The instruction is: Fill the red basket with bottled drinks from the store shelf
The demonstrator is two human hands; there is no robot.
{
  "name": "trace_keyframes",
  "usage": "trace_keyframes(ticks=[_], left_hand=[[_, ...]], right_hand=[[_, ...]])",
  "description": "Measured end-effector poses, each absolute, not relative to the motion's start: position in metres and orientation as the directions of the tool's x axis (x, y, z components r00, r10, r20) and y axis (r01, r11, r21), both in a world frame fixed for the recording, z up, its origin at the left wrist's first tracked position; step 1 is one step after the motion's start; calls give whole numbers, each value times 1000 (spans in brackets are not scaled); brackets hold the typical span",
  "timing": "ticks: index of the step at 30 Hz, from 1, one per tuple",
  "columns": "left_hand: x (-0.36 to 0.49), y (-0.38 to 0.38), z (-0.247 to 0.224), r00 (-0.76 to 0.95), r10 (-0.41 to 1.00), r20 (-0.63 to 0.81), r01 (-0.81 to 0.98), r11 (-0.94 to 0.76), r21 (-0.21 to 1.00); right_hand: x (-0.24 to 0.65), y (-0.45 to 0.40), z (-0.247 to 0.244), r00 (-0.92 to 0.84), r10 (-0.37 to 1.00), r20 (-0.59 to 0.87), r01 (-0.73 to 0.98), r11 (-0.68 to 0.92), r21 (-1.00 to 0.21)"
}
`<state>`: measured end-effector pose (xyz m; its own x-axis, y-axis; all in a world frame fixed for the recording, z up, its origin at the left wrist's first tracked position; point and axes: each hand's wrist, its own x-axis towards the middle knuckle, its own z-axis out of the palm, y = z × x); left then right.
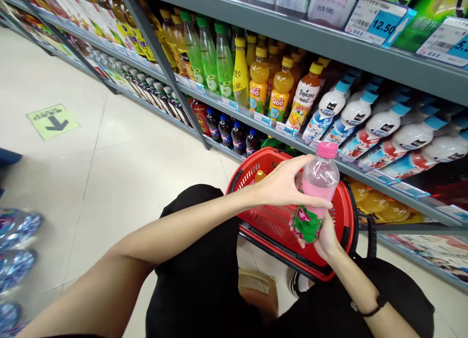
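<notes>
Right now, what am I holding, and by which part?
A bottle: your left hand grips its upper half, your right hand holds its lower half.

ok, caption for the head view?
Left hand and right hand hold a pink-capped bottle over a red basket.

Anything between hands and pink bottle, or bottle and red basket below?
Nothing visible separates left hand or right hand from the bottle; both touch it. Toward the basket, only the right hand, around the bottle's lower part, intervenes.
</notes>
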<state>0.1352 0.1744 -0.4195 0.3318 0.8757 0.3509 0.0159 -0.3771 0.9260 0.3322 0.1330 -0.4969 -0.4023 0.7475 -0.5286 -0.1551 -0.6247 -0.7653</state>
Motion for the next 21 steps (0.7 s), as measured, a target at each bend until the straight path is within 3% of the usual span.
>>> trace_keyframes(ticks=[5, 8, 16, 21], left_hand=[[131, 173, -419, 420, 847, 327, -82, -323, 943], [129, 169, -418, 411, 869, 276, -123, -246, 961], [129, 169, -416, 146, 957, 251, 7, -254, 967], [132, 168, -419, 208, 955, 209, -54, -202, 978]], right_hand=[[346, 133, -505, -678, 549, -489, -36, -689, -724], [345, 133, -504, -729, 519, -446, -13, -662, -750], [320, 139, -480, -419, 738, -528, -95, -614, -783], [322, 137, -486, -445, 711, -545, -68, -633, -771]])
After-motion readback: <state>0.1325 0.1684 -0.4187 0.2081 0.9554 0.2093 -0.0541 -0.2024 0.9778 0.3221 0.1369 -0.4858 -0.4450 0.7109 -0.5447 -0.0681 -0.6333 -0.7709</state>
